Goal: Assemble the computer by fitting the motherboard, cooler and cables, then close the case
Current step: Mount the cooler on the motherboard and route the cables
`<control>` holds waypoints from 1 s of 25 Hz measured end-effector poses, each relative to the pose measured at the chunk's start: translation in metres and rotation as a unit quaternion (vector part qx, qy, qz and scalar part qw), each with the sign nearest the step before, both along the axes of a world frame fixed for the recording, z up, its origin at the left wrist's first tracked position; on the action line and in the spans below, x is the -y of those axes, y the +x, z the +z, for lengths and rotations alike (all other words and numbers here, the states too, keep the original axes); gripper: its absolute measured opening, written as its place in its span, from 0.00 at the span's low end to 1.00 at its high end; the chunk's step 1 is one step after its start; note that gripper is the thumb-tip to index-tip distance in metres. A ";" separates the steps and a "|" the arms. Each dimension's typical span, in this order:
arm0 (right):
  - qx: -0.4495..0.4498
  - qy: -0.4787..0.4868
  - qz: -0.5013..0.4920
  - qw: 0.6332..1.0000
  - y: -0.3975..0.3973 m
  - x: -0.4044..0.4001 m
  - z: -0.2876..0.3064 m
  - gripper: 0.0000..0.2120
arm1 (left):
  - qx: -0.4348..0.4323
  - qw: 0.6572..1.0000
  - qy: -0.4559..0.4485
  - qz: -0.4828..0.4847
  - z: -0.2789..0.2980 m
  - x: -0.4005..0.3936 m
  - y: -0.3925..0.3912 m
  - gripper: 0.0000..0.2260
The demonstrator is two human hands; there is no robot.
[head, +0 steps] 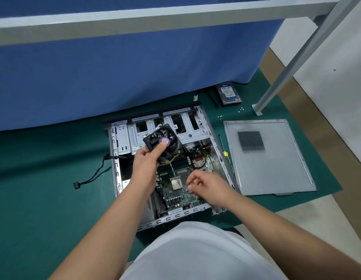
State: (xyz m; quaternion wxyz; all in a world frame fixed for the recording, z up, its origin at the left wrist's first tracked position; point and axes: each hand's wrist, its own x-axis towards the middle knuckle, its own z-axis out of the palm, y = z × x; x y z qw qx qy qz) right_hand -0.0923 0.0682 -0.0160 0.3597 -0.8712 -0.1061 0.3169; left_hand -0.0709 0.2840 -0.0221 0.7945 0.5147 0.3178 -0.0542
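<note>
Left hand [147, 161] grips the cooler [163, 142], thumb on its fan hub, above the far half of the open case [115, 158], while the right hand [205, 183] hovers loosely curled beside the bare CPU [177, 183], apparently holding nothing. Inside the case the motherboard [175, 197] already lies seated, cables [195, 160] bunched toward its far right corner. Cooler fitting is in hand; next it must be lowered squarely onto the processor.

Left hand [148, 158] raised, fingers gripping; right hand [205, 184] lower, loosely curled
</note>
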 end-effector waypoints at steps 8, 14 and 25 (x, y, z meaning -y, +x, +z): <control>0.060 -0.089 0.106 0.988 0.001 -0.012 0.002 0.12 | 0.007 0.999 0.041 -0.016 -0.002 0.002 0.003 0.31; 0.317 -0.079 0.098 0.940 0.044 -0.001 0.040 0.30 | 0.000 0.977 0.112 -0.181 -0.010 -0.011 0.006 0.38; 0.337 -0.159 0.307 0.876 0.087 -0.007 0.039 0.41 | -0.022 0.963 0.045 -0.265 -0.013 0.003 0.000 0.39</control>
